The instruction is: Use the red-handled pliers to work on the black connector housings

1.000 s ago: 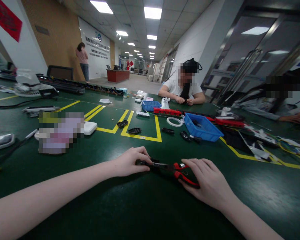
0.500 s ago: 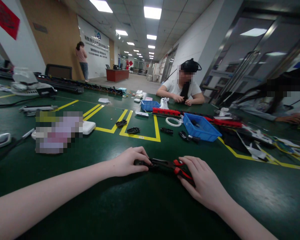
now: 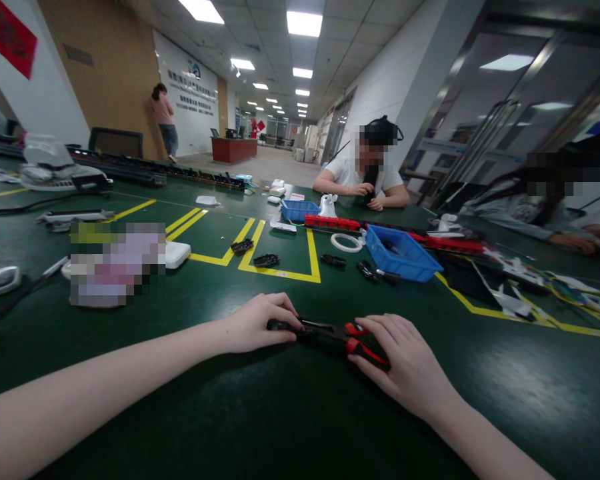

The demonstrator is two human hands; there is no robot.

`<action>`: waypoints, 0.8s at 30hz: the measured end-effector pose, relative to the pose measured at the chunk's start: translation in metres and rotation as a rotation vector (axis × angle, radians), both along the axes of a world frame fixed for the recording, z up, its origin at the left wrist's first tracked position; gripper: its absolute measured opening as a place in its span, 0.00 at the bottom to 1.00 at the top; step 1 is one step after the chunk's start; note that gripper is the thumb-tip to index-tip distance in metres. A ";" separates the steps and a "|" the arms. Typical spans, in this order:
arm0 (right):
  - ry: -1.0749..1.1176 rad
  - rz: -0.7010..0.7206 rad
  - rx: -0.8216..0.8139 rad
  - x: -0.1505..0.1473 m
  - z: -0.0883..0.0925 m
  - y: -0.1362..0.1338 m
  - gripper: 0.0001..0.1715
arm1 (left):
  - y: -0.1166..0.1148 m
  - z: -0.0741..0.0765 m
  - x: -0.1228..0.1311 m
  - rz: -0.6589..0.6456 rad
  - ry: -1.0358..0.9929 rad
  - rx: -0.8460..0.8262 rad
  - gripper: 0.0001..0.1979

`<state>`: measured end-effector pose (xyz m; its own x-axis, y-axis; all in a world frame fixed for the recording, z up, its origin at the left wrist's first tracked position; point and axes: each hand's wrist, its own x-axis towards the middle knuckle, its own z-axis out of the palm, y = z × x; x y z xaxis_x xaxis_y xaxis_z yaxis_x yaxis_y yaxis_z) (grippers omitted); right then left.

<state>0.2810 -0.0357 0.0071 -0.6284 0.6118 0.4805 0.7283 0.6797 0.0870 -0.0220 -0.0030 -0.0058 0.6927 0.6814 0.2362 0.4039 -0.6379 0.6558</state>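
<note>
My left hand is closed on a small black plastic part, much of it covered by the fingers. Pliers with red and black handles are gripped in my right hand, and their dark jaws point left onto the black part. Whether the jaws are fully closed on it I cannot tell. Beyond my hands lie similar black parts: one inside a yellow taped frame, one on the tape to its left, another to its right. More black pieces rest beside the blue bin.
A blue bin holds dark pieces, with a white ring beside it. Red strips run behind. A blurred phone-like object and a white case lie left. A person works across the green table.
My right hand has shifted the plier handles slightly to the left. My left hand stays in place with the black part.
</note>
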 end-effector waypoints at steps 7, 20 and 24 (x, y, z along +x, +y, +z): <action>-0.020 0.041 0.056 0.003 -0.004 0.001 0.23 | 0.002 -0.003 0.000 -0.008 -0.007 0.022 0.10; -0.003 0.037 -0.095 0.002 -0.004 -0.001 0.21 | 0.001 -0.002 0.000 -0.009 0.008 0.044 0.09; -0.007 0.051 -0.095 0.005 -0.003 0.001 0.20 | 0.001 -0.002 0.000 -0.012 0.021 0.062 0.10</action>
<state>0.2859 -0.0351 0.0043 -0.6630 0.6216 0.4172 0.6923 0.7212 0.0256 -0.0218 -0.0020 -0.0078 0.7056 0.6579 0.2632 0.4092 -0.6816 0.6067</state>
